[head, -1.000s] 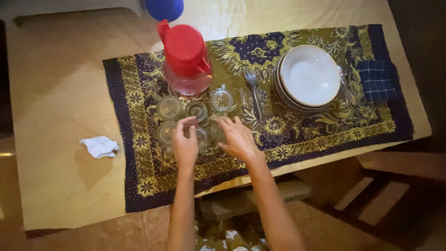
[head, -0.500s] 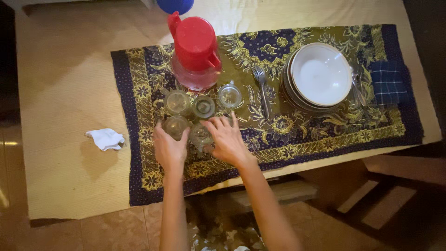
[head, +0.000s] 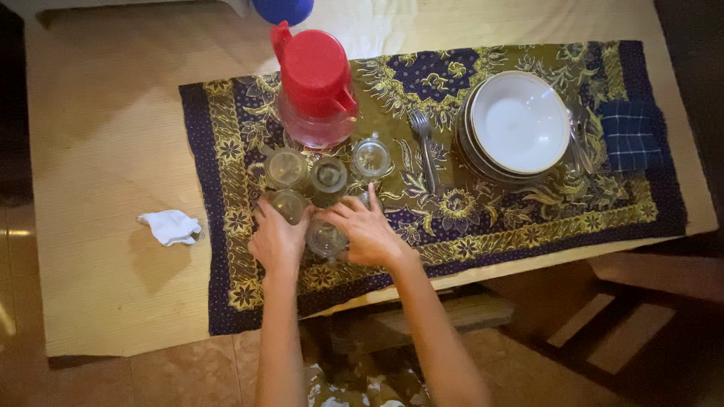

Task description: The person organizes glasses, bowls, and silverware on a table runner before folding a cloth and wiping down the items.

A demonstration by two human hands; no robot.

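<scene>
Beyond the fingers, the wooden bench (head: 98,136) carries a patterned blue-and-gold cloth (head: 528,218) that keeps all the tableware off the bare wood. Far to the right of the fingers sits a stack of white plates (head: 519,124), nested to save room, with a fork (head: 424,147) laid between it and the glasses and a folded checked cloth (head: 630,134) past it. Just ahead of the fingertips stands a pitcher with a red lid (head: 315,84), and between it and the hands the clear glasses (head: 326,175) stand bunched, rim to rim. The left hand (head: 277,240) and the right hand (head: 367,232) cup one glass (head: 326,238) from both sides, fingers curled against its wall and clamped on it, steadying it upright. Well left of the fingers lies a crumpled white tissue (head: 170,226).
</scene>
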